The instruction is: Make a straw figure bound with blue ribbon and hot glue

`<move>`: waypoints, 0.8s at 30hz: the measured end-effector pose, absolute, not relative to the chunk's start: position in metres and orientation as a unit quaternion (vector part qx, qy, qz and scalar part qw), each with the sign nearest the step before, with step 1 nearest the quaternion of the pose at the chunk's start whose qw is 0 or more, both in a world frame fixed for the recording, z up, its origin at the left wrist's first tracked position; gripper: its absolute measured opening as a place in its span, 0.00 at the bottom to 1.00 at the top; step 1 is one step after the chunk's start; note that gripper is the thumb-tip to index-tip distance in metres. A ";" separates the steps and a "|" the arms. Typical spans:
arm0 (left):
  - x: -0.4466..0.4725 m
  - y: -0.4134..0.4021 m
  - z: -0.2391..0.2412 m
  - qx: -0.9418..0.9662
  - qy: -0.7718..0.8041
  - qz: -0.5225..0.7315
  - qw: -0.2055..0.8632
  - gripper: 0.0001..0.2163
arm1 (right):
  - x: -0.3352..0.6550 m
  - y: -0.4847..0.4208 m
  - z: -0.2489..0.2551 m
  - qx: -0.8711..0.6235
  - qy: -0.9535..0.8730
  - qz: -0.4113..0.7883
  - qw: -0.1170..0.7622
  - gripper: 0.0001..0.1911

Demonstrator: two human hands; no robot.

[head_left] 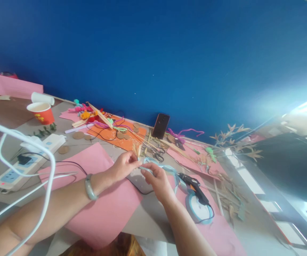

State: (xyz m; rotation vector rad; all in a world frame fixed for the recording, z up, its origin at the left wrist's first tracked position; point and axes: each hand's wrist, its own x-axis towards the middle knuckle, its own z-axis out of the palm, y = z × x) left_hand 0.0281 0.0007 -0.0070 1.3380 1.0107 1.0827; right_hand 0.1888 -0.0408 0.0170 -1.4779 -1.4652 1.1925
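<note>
My left hand (125, 164), with a pale bangle on its wrist, is closed in a pinch on a small straw-coloured bundle (136, 149) that points upward. Close against it, my right hand (157, 179) pinches a light blue ribbon (166, 167) where the fingertips of both hands meet. The ribbon loops away to the right, towards a ribbon spool (200, 209). A black glue gun (194, 186) lies across the top of this spool. Scissors (158, 155) lie just beyond my hands. My fingers hide where ribbon and bundle come together.
A white power strip (31, 160) and loose white cable (52, 177) are on the left, near a red paper cup (41, 113). Pink paper (102, 213) lies under my arms. A phone (161, 126) leans against the blue wall. Dried stalks (230, 199) are scattered at right.
</note>
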 end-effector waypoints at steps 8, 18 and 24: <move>0.029 0.000 -0.008 0.537 0.435 0.461 0.556 0.10 | 0.188 -0.035 0.013 -0.556 -0.554 0.486 0.385 0.13; 0.031 -0.002 -0.011 0.550 0.428 0.455 0.554 0.10 | 0.185 -0.038 0.015 -0.541 -0.507 0.541 0.397 0.11; 0.031 -0.003 -0.010 0.530 0.407 0.452 0.592 0.09 | 0.188 -0.038 0.015 -0.561 -0.530 0.519 0.368 0.10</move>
